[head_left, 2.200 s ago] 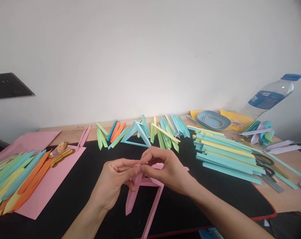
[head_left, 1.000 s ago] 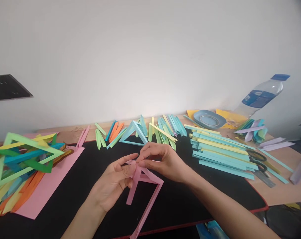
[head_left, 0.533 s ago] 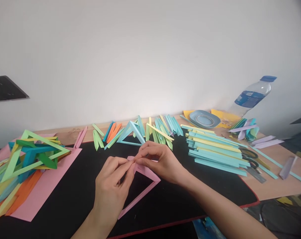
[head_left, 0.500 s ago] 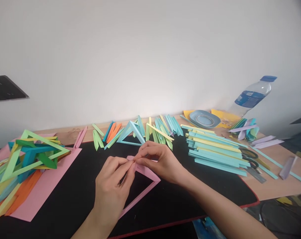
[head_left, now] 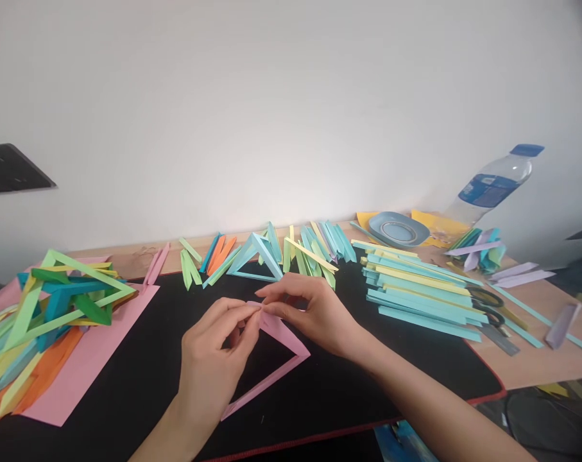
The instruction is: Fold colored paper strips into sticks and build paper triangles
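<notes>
A pink folded-paper triangle frame (head_left: 276, 359) stands over the black mat (head_left: 141, 378). My left hand (head_left: 213, 359) pinches its top corner from the left, fingers closed on the strip. From the right, my right hand (head_left: 310, 311) pinches the same corner, fingertips meeting the left hand's. The frame's lower corner rests near the mat's front edge.
Interlocked green, blue and yellow paper triangles (head_left: 59, 298) sit on a pile of strips and pink sheets (head_left: 88, 366) at left. Folded strips (head_left: 291, 253) and a blue triangle (head_left: 255, 256) line the back. A stack of teal strips (head_left: 420, 292), scissors (head_left: 493, 308), a dish (head_left: 397, 228) and a bottle (head_left: 497, 183) stand at right.
The loose pink strips have closed into a flat triangle frame. Both hands keep pinching its top corner. The view shifted left, bringing the interlocked triangles into sight.
</notes>
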A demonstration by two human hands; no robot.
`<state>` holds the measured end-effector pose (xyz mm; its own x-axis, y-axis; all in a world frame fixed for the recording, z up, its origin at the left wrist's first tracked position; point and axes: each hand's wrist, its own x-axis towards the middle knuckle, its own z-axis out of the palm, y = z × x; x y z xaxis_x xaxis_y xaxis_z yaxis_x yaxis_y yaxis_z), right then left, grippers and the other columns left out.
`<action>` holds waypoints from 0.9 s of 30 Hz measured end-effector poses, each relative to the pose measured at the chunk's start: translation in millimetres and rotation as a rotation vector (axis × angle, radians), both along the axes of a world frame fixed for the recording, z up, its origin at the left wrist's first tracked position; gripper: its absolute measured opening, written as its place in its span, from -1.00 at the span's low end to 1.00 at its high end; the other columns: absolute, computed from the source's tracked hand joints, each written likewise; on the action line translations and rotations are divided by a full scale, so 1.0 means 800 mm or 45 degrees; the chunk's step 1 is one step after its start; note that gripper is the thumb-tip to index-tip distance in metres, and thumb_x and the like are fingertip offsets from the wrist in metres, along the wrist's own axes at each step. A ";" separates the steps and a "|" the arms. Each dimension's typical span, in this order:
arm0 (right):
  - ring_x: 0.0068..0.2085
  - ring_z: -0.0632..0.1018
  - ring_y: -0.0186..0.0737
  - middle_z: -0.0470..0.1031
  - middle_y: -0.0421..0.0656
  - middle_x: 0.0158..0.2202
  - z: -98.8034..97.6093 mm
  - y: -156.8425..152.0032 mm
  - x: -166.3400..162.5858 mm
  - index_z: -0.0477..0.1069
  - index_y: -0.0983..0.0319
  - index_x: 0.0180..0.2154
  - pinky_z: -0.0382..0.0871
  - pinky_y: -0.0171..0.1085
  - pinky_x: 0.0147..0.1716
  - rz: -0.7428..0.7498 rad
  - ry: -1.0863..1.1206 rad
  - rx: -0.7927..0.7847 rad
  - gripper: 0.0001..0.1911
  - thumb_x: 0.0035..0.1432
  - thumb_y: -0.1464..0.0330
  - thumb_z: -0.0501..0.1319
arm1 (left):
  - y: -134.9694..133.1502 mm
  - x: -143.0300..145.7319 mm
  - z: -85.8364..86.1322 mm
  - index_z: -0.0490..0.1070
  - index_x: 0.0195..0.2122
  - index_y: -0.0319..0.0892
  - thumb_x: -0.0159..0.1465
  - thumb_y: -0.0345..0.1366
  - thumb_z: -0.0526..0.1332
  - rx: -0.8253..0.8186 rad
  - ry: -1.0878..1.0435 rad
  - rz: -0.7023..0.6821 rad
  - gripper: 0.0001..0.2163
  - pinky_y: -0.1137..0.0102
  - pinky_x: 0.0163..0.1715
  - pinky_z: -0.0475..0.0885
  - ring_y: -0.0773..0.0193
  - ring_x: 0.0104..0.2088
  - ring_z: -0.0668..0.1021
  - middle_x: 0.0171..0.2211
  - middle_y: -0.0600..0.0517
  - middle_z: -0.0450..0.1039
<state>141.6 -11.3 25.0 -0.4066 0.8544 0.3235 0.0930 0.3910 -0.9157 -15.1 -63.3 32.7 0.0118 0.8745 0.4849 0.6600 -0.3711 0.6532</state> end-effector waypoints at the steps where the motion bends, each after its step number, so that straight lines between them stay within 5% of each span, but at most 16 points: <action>1: -0.34 0.53 -0.30 0.54 -0.18 -0.39 -0.002 -0.001 0.000 0.51 0.22 -0.19 0.42 -0.31 -0.34 0.008 0.016 -0.013 -0.79 0.08 0.44 0.24 | 0.001 -0.003 0.003 0.51 -0.38 -0.12 0.16 -0.39 0.23 -0.047 -0.022 -0.025 -0.93 0.49 -0.53 0.31 0.37 -0.52 0.41 -0.42 0.04 0.44; 6: -0.28 0.56 -0.29 0.55 -0.17 -0.32 -0.009 -0.012 0.010 0.41 0.22 -0.06 0.46 -0.26 -0.22 -0.010 0.071 -0.011 -0.69 0.12 0.44 0.19 | 0.011 -0.017 0.016 0.51 -0.15 -0.06 0.21 -0.33 0.20 -0.149 0.106 -0.272 -0.80 0.49 -0.45 0.35 0.34 -0.45 0.44 -0.35 0.01 0.42; 11: -0.31 0.54 -0.25 0.53 -0.13 -0.26 -0.031 -0.031 0.022 0.44 0.19 -0.13 0.48 -0.24 -0.27 -0.155 -0.096 0.050 -0.71 0.05 0.34 0.29 | 0.020 -0.029 0.027 0.53 -0.20 -0.06 0.26 -0.34 0.11 -0.225 0.320 -0.472 -0.80 0.50 -0.43 0.33 0.35 -0.44 0.43 -0.35 0.02 0.40; 18: -0.25 0.53 -0.14 0.52 -0.04 -0.22 -0.077 -0.051 0.001 0.45 0.19 -0.12 0.48 -0.17 -0.28 -0.332 -0.184 0.309 -0.68 0.04 0.31 0.32 | 0.027 -0.031 0.031 0.54 -0.37 -0.09 0.22 -0.34 0.15 -0.304 0.253 -0.466 -0.84 0.50 -0.44 0.35 0.34 -0.46 0.45 -0.37 0.02 0.43; 27: -0.27 0.54 -0.14 0.53 -0.07 -0.31 -0.086 -0.059 -0.006 0.46 0.17 -0.12 0.46 -0.22 -0.34 -0.477 -0.197 0.439 -0.77 0.15 0.34 0.22 | 0.026 -0.029 0.030 0.54 -0.44 -0.11 0.20 -0.33 0.19 -0.359 0.152 -0.404 -0.86 0.53 -0.58 0.30 0.39 -0.55 0.40 -0.42 0.03 0.41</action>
<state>137.2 -58.2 -43.5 -0.1588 0.8050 0.5716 0.4079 0.5808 -0.7045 -38.4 -42.9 56.4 0.3424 0.9166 0.2065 0.6192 -0.3855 0.6841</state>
